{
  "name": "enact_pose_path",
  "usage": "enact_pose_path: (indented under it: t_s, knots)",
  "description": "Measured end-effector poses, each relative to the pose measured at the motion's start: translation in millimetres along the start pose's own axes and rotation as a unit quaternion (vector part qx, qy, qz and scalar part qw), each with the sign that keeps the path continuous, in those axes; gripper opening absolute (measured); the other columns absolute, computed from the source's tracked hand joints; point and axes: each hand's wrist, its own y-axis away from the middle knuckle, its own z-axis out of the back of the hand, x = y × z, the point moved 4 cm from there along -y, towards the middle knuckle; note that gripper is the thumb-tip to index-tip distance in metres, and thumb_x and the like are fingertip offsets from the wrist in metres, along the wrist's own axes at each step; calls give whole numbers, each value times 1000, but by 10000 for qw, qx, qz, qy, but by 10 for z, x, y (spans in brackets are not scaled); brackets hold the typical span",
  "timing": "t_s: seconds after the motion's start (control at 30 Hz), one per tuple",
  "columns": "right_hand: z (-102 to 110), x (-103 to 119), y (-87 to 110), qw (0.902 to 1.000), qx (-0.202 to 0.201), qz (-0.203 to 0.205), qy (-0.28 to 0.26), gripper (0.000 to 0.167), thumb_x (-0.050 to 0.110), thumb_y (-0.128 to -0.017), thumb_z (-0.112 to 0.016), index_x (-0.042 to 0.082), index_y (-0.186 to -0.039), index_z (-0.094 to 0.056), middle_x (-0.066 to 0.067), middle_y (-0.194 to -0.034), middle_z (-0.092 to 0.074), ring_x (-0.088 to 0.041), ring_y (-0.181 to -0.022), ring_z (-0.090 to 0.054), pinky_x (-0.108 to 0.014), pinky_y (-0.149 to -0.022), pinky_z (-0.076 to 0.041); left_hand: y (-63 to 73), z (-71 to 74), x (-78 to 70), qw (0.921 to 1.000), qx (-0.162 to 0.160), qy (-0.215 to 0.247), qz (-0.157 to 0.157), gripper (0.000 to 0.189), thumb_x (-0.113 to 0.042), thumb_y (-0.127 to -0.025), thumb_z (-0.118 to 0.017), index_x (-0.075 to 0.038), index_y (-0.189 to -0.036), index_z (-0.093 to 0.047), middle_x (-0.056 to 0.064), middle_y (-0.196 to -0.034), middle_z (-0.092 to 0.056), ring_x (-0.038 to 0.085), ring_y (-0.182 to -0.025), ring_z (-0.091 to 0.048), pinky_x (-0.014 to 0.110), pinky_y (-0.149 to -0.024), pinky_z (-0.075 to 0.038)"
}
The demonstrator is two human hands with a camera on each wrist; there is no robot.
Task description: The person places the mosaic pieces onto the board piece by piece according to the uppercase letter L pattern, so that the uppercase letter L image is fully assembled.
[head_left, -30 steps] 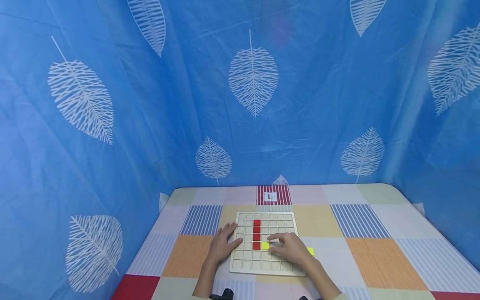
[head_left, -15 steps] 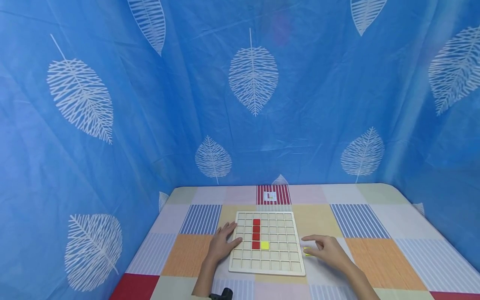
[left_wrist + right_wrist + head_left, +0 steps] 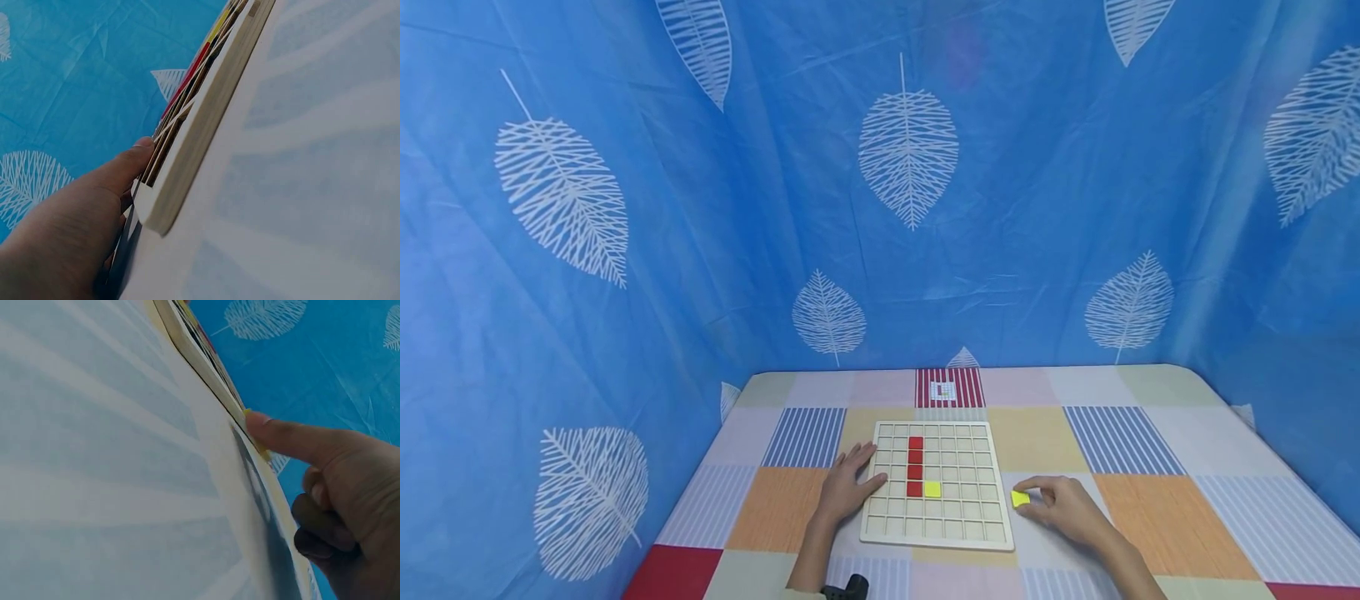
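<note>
A pale wooden grid board [image 3: 964,530] lies on the table. Several red square tiles [image 3: 915,458] form a column in it, and one yellow square tile [image 3: 932,489] fills the cell right of the lowest red one. My left hand [image 3: 842,490] rests at the board's left edge, thumb over the rim and fingers spread; the left wrist view shows that thumb [image 3: 140,150] on the frame. To the right of the board, my right hand [image 3: 1063,510] pinches another yellow tile [image 3: 1019,498] between thumb and index finger, the other fingers curled in.
At the table's far side lies a small white card [image 3: 943,391] with a printed grid pattern. A patchwork cloth [image 3: 1172,517] covers the table. Blue curtains [image 3: 1015,208] with white leaf prints hang behind and on both sides.
My right hand has moved right, off the board, leaving the yellow tile in its cell. It now pinches the second yellow tile beside the board. The left hand has stayed put.
</note>
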Motion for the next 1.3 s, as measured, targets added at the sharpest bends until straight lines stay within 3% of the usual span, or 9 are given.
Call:
enact_pose_path:
  t_s: [0.27, 0.53, 0.83, 1.3]
  knots:
    - [-69, 332, -166, 9988, -350, 327, 62, 30, 32, -73, -76, 17, -99, -71, 10, -48, -31, -1, -44, -22, -17, -38, -25, -12, -9, 10, 9999, 50, 47, 88, 60, -44, -82, -64, -10, -131, -53, 8, -134, -50, 30, -130, -36, 48, -110, -19]
    - [-379, 646, -355, 9988, -175, 354, 298, 27, 32, -73, -77, 19, -96, -72, 10, -47, -34, -2, -43, -24, -17, -38, -23, -17, -10, 6, 10000, 24, 61, -7, 59, -43, -83, -64, -10, -130, -53, 9, -133, -51, 30, -130, -36, 49, -110, -20]
    - [-600, 668, -406, 9974, 158, 628, 319, 31, 38, -73, -75, 18, -96, -72, 13, -48, -36, -1, -42, -26, -17, -37, -25, -11, -10, 9, 10000, 28, 45, 14, 60, -44, -83, -64, -9, -130, -53, 9, -134, -50, 30, -130, -36, 50, -110, -20]
    - [-638, 616, -423, 9964, 208, 741, 361, 32, 40, -73, -74, 18, -98, -72, 13, -46, -35, 0, -41, -25, -18, -38, -26, -10, -18, 14, 10000, -3, 54, -33, 60, -44, -83, -63, -9, -130, -53, 9, -134, -50, 30, -130, -36, 49, -110, -20]
